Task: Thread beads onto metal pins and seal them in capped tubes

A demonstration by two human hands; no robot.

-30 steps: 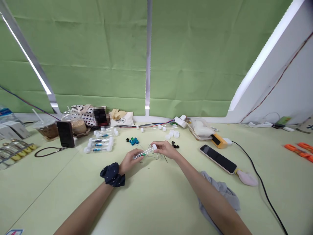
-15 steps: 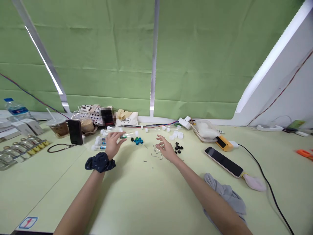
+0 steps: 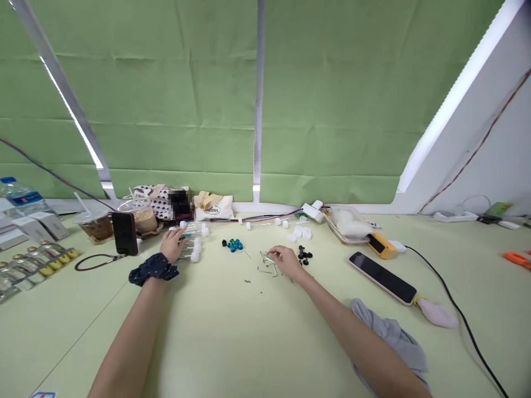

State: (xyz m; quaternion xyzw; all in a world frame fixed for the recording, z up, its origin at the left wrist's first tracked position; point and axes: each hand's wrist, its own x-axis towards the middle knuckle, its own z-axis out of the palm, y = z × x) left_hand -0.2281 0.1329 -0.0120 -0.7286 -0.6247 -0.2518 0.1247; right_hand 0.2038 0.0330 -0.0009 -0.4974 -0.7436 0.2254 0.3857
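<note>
Taking the small metal keys (image 3: 264,271) as my clock's centre, my right hand (image 3: 287,262) is right at them, fingers bent close together, though I cannot tell whether they pinch one. Between 9 and 10 o'clock my left hand (image 3: 171,246) is at the capped tubes (image 3: 195,256); whether its fingers grip one I cannot tell. On the surface (image 3: 232,342), blue balls (image 3: 237,245) lie toward 10, black pieces (image 3: 305,255) between 2 and 3
</note>
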